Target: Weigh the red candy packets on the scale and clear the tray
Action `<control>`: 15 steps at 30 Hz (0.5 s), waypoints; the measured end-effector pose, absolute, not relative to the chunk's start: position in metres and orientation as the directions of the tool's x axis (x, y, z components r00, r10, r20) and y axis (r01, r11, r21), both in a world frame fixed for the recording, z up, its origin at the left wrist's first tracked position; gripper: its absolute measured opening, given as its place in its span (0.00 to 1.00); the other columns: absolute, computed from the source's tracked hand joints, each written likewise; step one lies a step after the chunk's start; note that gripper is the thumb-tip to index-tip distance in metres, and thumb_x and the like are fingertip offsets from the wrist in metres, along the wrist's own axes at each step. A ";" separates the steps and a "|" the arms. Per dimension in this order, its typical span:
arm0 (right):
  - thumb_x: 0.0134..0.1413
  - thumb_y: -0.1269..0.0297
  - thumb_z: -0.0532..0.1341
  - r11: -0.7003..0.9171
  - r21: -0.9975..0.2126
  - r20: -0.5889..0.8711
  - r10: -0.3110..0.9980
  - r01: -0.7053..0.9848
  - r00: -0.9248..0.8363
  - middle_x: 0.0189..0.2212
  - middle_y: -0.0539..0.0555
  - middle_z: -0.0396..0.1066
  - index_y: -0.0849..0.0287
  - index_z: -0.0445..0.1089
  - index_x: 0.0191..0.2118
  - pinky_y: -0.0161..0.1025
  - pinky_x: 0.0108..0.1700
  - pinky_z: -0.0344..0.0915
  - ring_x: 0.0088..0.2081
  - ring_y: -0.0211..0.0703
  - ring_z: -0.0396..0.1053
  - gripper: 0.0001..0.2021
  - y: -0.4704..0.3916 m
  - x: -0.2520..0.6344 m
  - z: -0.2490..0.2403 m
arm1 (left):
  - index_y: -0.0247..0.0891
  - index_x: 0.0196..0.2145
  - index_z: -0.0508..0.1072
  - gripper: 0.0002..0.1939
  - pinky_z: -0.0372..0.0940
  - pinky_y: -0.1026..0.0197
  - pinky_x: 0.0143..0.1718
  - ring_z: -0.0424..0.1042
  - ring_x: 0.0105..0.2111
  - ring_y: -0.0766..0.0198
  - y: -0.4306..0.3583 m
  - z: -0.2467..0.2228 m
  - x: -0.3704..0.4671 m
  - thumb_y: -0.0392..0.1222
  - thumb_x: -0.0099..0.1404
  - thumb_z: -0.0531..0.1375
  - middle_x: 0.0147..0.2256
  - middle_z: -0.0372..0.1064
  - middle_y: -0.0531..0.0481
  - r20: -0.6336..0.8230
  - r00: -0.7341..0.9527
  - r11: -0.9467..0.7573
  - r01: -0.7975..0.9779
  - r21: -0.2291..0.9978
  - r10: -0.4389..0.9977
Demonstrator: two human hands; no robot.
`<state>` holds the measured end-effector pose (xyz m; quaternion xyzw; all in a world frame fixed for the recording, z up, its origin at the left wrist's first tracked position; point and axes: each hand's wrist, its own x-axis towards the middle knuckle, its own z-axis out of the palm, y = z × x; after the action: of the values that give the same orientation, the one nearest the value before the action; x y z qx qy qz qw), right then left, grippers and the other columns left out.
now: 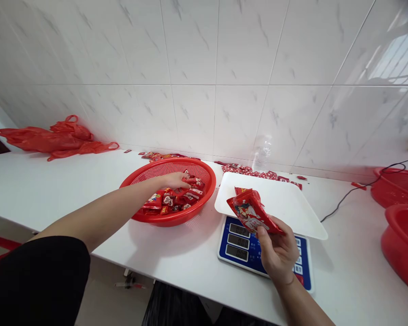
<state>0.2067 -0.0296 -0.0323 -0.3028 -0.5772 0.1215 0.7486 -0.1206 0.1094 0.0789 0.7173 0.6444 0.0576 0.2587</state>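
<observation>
- Red perforated plastic basket (204, 174) sits on the white bench (71, 181), just left of the scale; it holds a heap of small red wrapped candies (172, 199).
- Left hand (177, 180) reaches into the basket from the near-left side; its fingers (187, 180) are clenched on a few red candy wrappers at the top of the heap.
- Right hand (277, 253) is raised above the front of the scale, palm toward the camera; its fingers (263, 235) pinch the lower edge of a red printed pouch (250, 210).
- Pouch is tilted, its upper end pointing up and left, over the near edge of the white tray (292, 203). Whether the pouch touches the tray cannot be told.
- White tray rests on a blue-faced scale (238, 240) with three display windows; digits are too small to read.
- Scattered red packets (255, 172) lie along the tiled wall behind the tray and basket.
- Clear plastic bottle (261, 154) stands at the wall, behind the tray.
- Crumpled red plastic bags (54, 138) lie at the far left of the bench, well apart from the basket.
- Two red tubs (403, 226) stand at the right edge of the bench; a black cable (353, 192) runs across the bench toward them.
- Black sleeve (37, 276) covers the left upper arm.
</observation>
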 end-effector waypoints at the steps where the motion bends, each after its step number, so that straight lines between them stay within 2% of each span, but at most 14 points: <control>1: 0.52 0.72 0.63 0.787 -0.592 0.792 0.531 0.172 0.300 0.40 0.56 0.74 0.57 0.69 0.48 0.42 0.39 0.75 0.39 0.45 0.75 0.16 -0.030 0.207 -0.032 | 0.40 0.43 0.73 0.23 0.65 0.56 0.41 0.73 0.41 0.50 0.109 0.080 -0.123 0.57 0.54 0.59 0.41 0.74 0.43 -0.268 0.170 -0.044 0.907 0.418 0.948; 3: 0.53 0.72 0.63 0.786 -0.588 0.799 0.528 0.189 0.288 0.40 0.56 0.74 0.57 0.69 0.48 0.42 0.38 0.75 0.39 0.45 0.75 0.16 -0.030 0.206 -0.032 | 0.41 0.48 0.72 0.29 0.64 0.55 0.45 0.71 0.47 0.49 0.108 0.078 -0.123 0.62 0.55 0.57 0.48 0.72 0.42 -0.313 0.185 -0.073 0.939 0.337 0.932; 5: 0.53 0.71 0.62 0.789 -0.578 0.810 0.523 0.209 0.265 0.39 0.56 0.74 0.57 0.69 0.48 0.42 0.37 0.75 0.38 0.45 0.74 0.15 -0.030 0.206 -0.032 | 0.41 0.56 0.66 0.38 0.62 0.54 0.49 0.66 0.53 0.45 0.108 0.069 -0.119 0.64 0.52 0.60 0.56 0.65 0.40 -0.360 0.185 -0.093 0.961 0.259 0.914; 8: 0.53 0.70 0.62 0.783 -0.575 0.815 0.526 0.236 0.241 0.39 0.57 0.74 0.57 0.69 0.48 0.42 0.37 0.75 0.38 0.45 0.74 0.15 -0.029 0.206 -0.032 | 0.45 0.63 0.56 0.53 0.59 0.49 0.53 0.55 0.60 0.38 0.109 0.051 -0.109 0.59 0.42 0.68 0.65 0.49 0.38 -0.402 0.171 -0.090 0.973 0.212 0.900; 10: 0.53 0.70 0.63 0.771 -0.588 0.806 0.535 0.244 0.252 0.39 0.56 0.74 0.57 0.70 0.48 0.43 0.38 0.75 0.39 0.46 0.74 0.15 -0.028 0.206 -0.033 | 0.47 0.64 0.55 0.55 0.57 0.46 0.55 0.50 0.62 0.35 0.111 0.040 -0.103 0.56 0.39 0.69 0.67 0.41 0.40 -0.402 0.168 -0.095 0.976 0.195 0.900; 12: 0.53 0.69 0.63 0.767 -0.594 0.801 0.537 0.242 0.266 0.39 0.56 0.74 0.57 0.70 0.48 0.42 0.38 0.75 0.38 0.45 0.74 0.15 -0.028 0.206 -0.033 | 0.45 0.62 0.59 0.52 0.57 0.45 0.55 0.52 0.61 0.33 0.115 0.033 -0.098 0.55 0.39 0.69 0.67 0.41 0.38 -0.377 0.167 -0.098 0.976 0.196 0.911; 15: 0.53 0.70 0.63 0.784 -0.577 0.812 0.520 0.228 0.265 0.39 0.56 0.74 0.57 0.70 0.48 0.41 0.38 0.74 0.38 0.44 0.74 0.15 -0.029 0.206 -0.032 | 0.40 0.55 0.66 0.43 0.60 0.49 0.52 0.61 0.56 0.37 0.120 0.027 -0.094 0.53 0.40 0.69 0.61 0.55 0.36 -0.323 0.201 -0.125 0.962 0.243 0.925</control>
<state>0.2065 -0.0286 -0.0324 -0.3130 -0.5980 0.0999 0.7311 -0.0938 0.1198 0.0267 0.7485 0.6302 -0.0464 0.2013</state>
